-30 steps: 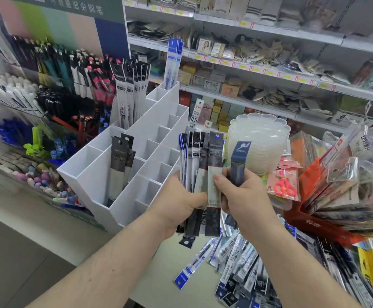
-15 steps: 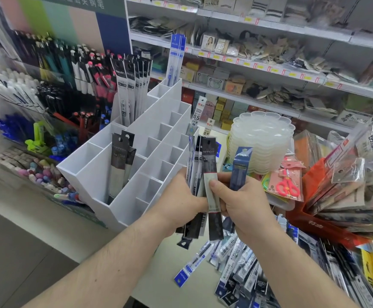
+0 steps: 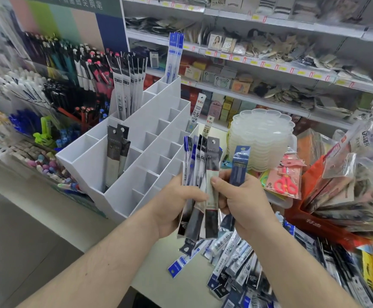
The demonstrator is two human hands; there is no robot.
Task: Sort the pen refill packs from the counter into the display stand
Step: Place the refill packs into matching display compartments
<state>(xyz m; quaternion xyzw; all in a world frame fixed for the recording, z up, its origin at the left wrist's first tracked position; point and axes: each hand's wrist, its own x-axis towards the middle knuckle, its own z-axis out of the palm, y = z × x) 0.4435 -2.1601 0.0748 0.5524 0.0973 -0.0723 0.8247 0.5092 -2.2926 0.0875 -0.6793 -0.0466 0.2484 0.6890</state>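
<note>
My left hand [image 3: 176, 205] grips a fanned bunch of refill packs [image 3: 200, 165], black and blue ones, held upright in front of the white display stand [image 3: 136, 165]. My right hand [image 3: 245, 203] holds a blue refill pack [image 3: 240, 165] in its fingers while its thumb presses on the front black-and-white pack of the bunch. The stand's compartments hold black packs [image 3: 116, 152] at the front left, more black packs [image 3: 128, 83] at the back left and blue packs [image 3: 174, 54] at the back. A heap of loose packs [image 3: 232, 263] lies on the counter below my hands.
A stack of clear plastic trays [image 3: 261, 138] stands right of the stand, with a pink scissors pack [image 3: 285, 183] beside it. An orange bin [image 3: 314, 221] of bagged goods sits at the right. Pen racks [image 3: 54, 85] fill the left; shelves [image 3: 258, 65] run behind.
Both hands have dropped a little with the packs. The right thumb has slid along the front pack of the bunch. The stand's contents are unchanged.
</note>
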